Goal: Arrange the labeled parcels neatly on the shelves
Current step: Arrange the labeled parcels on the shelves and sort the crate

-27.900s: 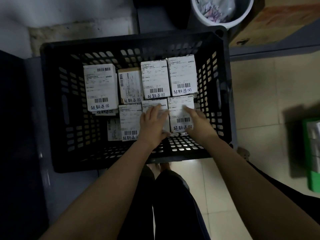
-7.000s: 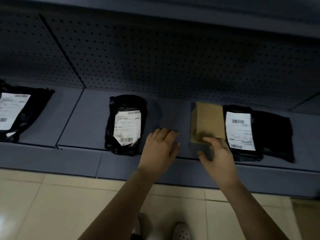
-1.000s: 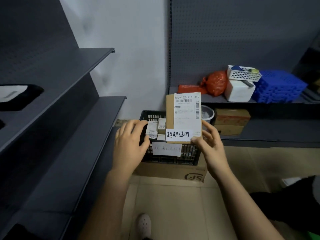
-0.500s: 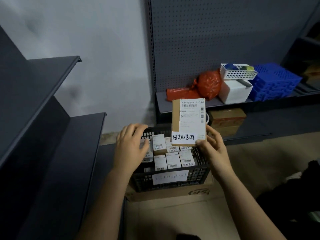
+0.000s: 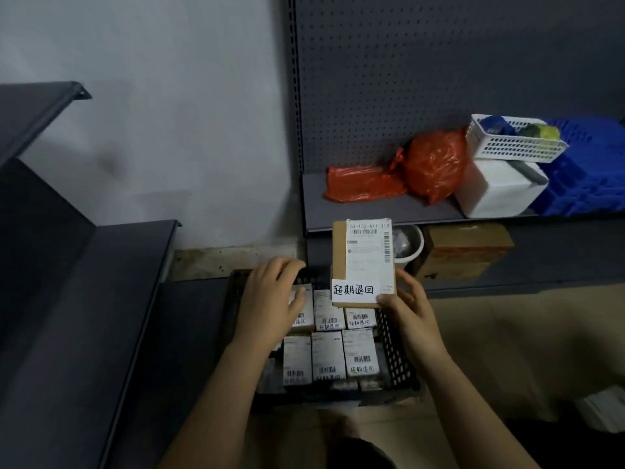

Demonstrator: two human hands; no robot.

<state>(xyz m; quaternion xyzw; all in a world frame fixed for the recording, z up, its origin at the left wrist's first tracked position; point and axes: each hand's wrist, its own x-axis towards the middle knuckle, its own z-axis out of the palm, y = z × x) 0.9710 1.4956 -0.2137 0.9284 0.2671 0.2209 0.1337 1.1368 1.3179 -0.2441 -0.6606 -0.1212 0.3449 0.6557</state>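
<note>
Head camera is looking down into the corner, and I've got both hands in shot. My right hand (image 5: 411, 319) pinches the brown parcel (image 5: 363, 262) at its bottom right corner, thumb on the front of the white label, fingers curled behind. The parcel stands upright in the air, label facing me, above the far right corner of the black crate (image 5: 395, 350). Printed barcode at the top, handwritten strip along the bottom edge.

My left hand (image 5: 270, 299) is over the crate's far left side, fingers loosely spread with nothing gripped. It hangs right over one of the small white boxes (image 5: 328, 357); I can't tell whether it touches. Those boxes sit packed in rows in the crate, labels up.

Left of the crate, the dark stepped shelves (image 5: 101, 282) run down the side of the frame. Beyond the parcel, against the pegboard, the far shelf (image 5: 355, 214) carries an orange bag (image 5: 433, 164), a white tub (image 5: 497, 191) with a white mesh basket (image 5: 514, 143) on top, and blue crates (image 5: 588, 177) at the right edge. Under that shelf, a cardboard box (image 5: 466, 248) sits just beside a white bucket (image 5: 409, 242), which is partly hidden behind the parcel.
</note>
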